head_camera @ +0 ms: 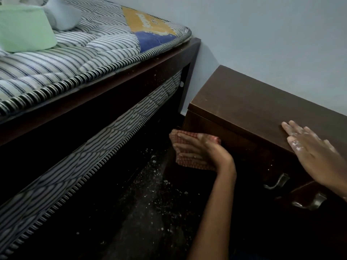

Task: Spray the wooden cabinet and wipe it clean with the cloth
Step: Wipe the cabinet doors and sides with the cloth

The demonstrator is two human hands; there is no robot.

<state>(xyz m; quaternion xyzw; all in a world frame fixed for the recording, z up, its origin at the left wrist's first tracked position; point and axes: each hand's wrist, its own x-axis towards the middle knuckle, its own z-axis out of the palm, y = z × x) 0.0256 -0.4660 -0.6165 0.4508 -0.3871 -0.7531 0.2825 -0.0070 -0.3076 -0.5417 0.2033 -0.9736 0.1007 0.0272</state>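
Head cam, looking down into the gap between a bed and a low wooden cabinet (253, 107) that sits against the pale wall. The left hand (195, 150) is pressed flat, fingers spread, over a red-checked cloth (187, 141), holding it against the cabinet's side panel near the front corner, just under the top edge. The right hand (309, 149) lies open and flat on the cabinet's top near its front edge, holding nothing, with white smears across the knuckles and fingers. Two metal handles (277, 182) show on the dark cabinet front below that hand.

The floor (150, 194) between bed and cabinet is dark with white specks scattered on it. On the striped mattress (75, 53) up top left sits a pale green tub-like container (24, 29); can't tell what's in it. A white rounded thing (63, 14) rests right beside it.
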